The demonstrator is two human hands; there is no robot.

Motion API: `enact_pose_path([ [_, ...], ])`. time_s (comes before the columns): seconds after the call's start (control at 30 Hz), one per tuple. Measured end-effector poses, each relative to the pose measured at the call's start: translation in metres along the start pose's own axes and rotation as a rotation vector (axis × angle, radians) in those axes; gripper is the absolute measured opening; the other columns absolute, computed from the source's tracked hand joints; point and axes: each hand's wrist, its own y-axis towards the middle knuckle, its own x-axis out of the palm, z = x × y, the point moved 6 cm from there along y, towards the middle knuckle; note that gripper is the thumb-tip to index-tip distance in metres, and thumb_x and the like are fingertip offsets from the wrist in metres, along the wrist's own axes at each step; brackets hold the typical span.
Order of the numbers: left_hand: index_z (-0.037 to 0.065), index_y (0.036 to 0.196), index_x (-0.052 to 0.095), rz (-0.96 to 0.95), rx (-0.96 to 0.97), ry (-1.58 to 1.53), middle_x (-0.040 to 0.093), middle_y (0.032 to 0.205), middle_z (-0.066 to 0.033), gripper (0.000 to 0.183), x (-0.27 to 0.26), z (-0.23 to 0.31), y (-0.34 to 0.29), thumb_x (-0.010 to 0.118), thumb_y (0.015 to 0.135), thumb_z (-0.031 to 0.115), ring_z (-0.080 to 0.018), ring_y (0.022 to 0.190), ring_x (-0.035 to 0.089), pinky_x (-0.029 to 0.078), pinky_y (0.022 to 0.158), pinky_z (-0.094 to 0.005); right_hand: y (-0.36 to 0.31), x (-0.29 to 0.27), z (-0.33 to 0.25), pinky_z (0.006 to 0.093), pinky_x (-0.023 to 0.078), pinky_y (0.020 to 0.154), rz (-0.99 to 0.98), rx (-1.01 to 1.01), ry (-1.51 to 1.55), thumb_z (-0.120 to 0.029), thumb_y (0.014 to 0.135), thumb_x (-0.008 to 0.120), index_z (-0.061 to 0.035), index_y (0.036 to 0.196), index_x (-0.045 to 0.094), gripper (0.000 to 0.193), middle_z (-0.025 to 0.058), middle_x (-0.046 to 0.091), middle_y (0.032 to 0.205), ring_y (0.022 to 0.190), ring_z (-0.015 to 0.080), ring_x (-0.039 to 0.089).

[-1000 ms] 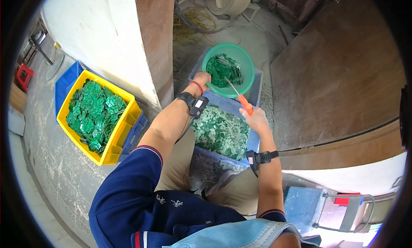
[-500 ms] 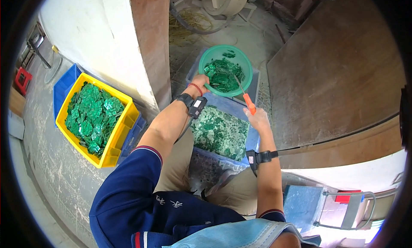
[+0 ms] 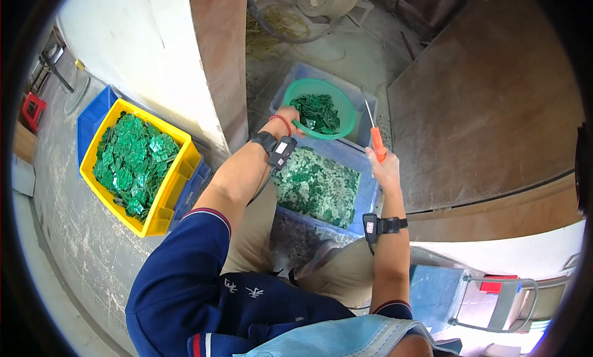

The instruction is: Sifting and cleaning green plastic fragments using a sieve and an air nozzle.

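Note:
My left hand grips the near-left rim of a round green basin. Inside it lies a heap of thin, dark green shiny pieces. My right hand is closed round the orange handle of a screwdriver. Its thin metal shaft points up and away, just right of the basin and apart from it. Below the basin, between my knees, is a blue bin with pale and green fragments spread in it. Part of my left hand's grip is hidden.
A yellow bin piled with green pieces stands at left, over blue bins. Another blue bin sits under the basin. A wall edge rises at left and a brown wooden panel at right. A hose lies behind.
The screwdriver has come out of the basin and moved right with my right hand. The basin sits lower and tilts differently, its pieces gathered in a smaller heap. My left hand keeps its rim.

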Motion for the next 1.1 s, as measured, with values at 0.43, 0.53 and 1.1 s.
enact_pose_path([
  [0.43,-0.002,0.087,0.047,0.046,0.355,0.047,0.048,0.083,-0.0190,0.022,0.003,-0.026,0.041,0.049,0.066,-0.007,-0.0355,0.074,0.055,0.049,0.059,-0.0475,-0.002,-0.006,0.001,0.0369,0.044,0.056,-0.043,0.072,-0.015,-0.037,0.075,0.063,0.0028,0.078,0.058,0.041,0.0167,0.055,0.060,0.060,0.0286,0.057],
  [0.53,-0.001,0.089,0.046,0.030,-0.022,-0.555,0.047,0.086,-0.0192,0.027,0.003,-0.036,0.038,0.048,0.063,-0.007,-0.0374,0.074,0.055,0.048,0.058,-0.0487,-0.003,-0.004,-0.003,0.0345,0.044,0.053,-0.068,0.000,-0.070,-0.039,0.076,0.062,0.0036,0.075,0.057,0.043,0.0129,0.054,0.055,0.054,0.0225,0.058],
  [1.1,-0.002,0.081,0.046,0.146,-0.280,-1.111,0.043,0.079,-0.0117,0.021,0.003,-0.010,0.013,0.045,0.063,-0.013,-0.0303,0.069,0.051,0.046,0.062,-0.0500,-0.003,0.009,0.009,0.0431,0.045,0.069,-0.232,0.139,-0.137,-0.045,0.075,0.059,0.0070,0.075,0.060,0.052,0.0275,0.059,0.074,0.078,0.0404,0.058],
])
